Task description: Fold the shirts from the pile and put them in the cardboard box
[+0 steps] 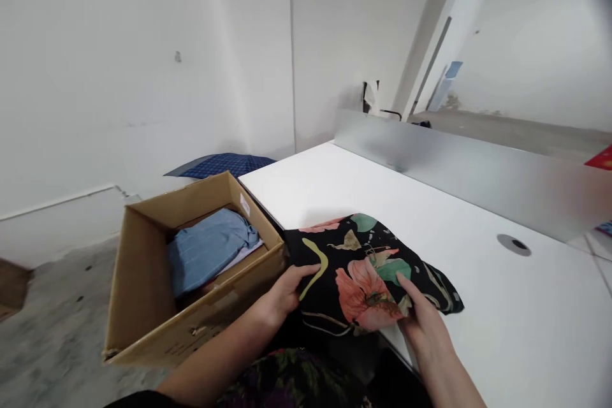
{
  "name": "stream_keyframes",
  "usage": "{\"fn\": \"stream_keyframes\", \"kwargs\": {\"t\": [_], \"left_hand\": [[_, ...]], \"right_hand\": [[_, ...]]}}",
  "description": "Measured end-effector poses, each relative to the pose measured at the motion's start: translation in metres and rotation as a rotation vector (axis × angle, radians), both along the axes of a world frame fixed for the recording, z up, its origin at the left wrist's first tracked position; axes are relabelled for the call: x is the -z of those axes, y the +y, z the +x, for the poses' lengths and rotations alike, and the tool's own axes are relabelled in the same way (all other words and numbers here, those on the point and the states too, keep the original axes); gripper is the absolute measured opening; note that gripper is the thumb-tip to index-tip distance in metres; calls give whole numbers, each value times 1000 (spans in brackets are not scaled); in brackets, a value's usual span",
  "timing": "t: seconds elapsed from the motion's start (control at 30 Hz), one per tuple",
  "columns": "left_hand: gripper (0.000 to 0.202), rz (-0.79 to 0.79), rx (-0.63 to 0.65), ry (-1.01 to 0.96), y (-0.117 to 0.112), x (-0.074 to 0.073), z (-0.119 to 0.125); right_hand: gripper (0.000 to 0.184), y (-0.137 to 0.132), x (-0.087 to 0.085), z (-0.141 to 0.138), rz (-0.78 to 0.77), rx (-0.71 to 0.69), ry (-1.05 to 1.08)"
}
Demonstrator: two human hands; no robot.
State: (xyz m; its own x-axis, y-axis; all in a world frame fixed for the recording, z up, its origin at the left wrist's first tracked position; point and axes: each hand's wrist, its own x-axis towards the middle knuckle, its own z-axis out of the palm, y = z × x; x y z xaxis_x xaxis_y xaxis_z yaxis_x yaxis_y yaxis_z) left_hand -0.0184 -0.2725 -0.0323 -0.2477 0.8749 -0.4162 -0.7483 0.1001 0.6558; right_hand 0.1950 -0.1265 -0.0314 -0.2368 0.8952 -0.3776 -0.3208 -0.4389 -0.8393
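A folded black garment with a red and green flower print (363,264) rests on the near left corner of the white table (478,280). My left hand (282,296) grips its left edge, thumb on top and fingers beneath. My right hand (423,319) holds its near right edge, fingers laid on the cloth. To the left, an open cardboard box (143,306) sits beside the table, with a folded light blue garment (205,248) inside it.
A frosted divider panel (478,172) runs along the table's far side. A round cable hole (514,244) is at the right. A dark blue cloth (220,164) lies behind the box. The concrete floor (52,331) lies to the left, with white walls behind.
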Motion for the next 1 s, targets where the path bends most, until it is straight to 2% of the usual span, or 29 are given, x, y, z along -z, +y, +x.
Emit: {"fn": "stream_keyframes", "kwargs": {"t": [0.1, 0.2, 0.33, 0.47, 0.67, 0.8, 0.87, 0.93, 1.0], "left_hand": [[44, 99, -67, 64, -2, -3, -9], [50, 150, -133, 138, -15, -13, -32], [51, 58, -283, 237, -54, -35, -91], [46, -86, -475, 353, -109, -51, -157], [46, -194, -600, 500, -174, -56, -231], [54, -175, -641, 581, -204, -48, -273], [57, -188, -624, 705, -214, -40, -295], [55, -368, -549, 982, -219, -29, -315], [53, -671, -439, 1255, -221, -16, -331]], "right_hand": [[47, 11, -8, -13, -150, -21, -44], [49, 15, -20, -43, -42, -115, -105], [54, -5, -42, -120, 131, -301, -66], [51, -40, -53, -215, 174, -603, 72], [39, -76, -35, -331, 167, -802, 227], [36, -101, -24, -391, 173, -865, 290], [35, -109, -18, -416, 210, -893, 272], [34, -111, -10, -435, 302, -959, 86], [33, -105, 3, -445, 393, -1061, -210]]}}
